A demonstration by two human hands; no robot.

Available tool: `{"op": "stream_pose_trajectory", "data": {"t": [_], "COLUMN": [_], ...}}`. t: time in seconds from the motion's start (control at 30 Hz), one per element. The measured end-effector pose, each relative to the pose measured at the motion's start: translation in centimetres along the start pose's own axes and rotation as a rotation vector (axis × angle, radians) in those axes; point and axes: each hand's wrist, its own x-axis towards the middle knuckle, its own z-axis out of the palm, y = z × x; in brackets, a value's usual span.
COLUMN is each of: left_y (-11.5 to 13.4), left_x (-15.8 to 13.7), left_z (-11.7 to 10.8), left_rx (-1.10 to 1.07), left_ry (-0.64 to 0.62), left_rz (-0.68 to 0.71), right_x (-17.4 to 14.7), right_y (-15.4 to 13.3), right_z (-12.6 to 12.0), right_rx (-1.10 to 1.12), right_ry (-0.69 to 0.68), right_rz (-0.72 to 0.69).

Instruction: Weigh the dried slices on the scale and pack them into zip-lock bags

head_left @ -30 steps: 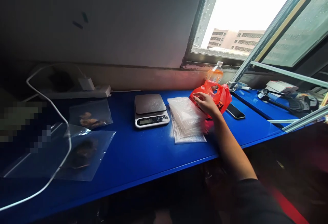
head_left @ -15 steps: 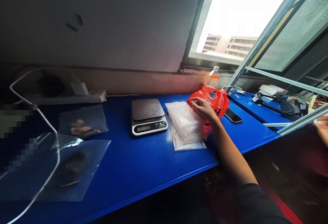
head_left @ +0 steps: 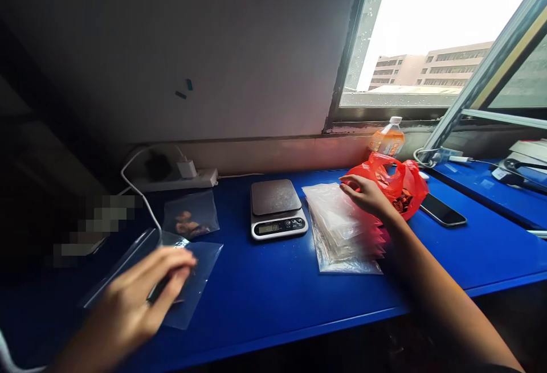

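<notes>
The crumpled red plastic bag (head_left: 413,182) lies just beyond my nearer right hand (head_left: 368,193); my left hand (head_left: 139,292) partly hides a flat clear plastic pouch (head_left: 201,273). I can't tell whether either grips anything.

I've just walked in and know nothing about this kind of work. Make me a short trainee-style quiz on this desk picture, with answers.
1. True or false: the scale is left of the red bag.

2. Which of these is nearest the right hand?
A) phone
B) scale
C) red bag

3. What stands behind the red bag, near the window?

Key:
1. True.
2. C.
3. A bottle with a white cap.
</notes>
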Motion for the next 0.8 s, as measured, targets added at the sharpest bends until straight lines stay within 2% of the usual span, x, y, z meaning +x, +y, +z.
{"op": "stream_pose_trajectory", "data": {"t": [0.13,0.23,0.3,0.43,0.63,0.8], "left_y": [-2.8,-6.4,-8.5,-10.7,-11.0,-11.9], "left_x": [8.8,14.5,16.7,17.4,16.2,16.1], "left_z": [0.3,1.0,1.7,2.9,3.8,4.2], "left_rx": [0.315,0.397,0.456,0.558,0.704,0.724], "left_ry": [-0.152,-0.136,-0.141,-0.164,-0.168,-0.146], "left_rz": [-0.284,-0.394,-0.452,-0.486,-0.407,-0.356], "right_x": [0.2,1.2,2.1,3.4,3.1,2.1], "right_y": [-0.5,-1.5,-2.3,-3.3,-3.6,-4.0], "right_z": [0.0,-0.6,-1.0,-0.7,1.6,2.2], "right_rx": [0.022,0.038,0.041,0.073,0.125,0.125], "right_ry": [-0.019,-0.029,-0.032,-0.053,-0.072,-0.082], "right_rz": [-0.046,-0.117,-0.179,-0.234,-0.262,-0.266]}}
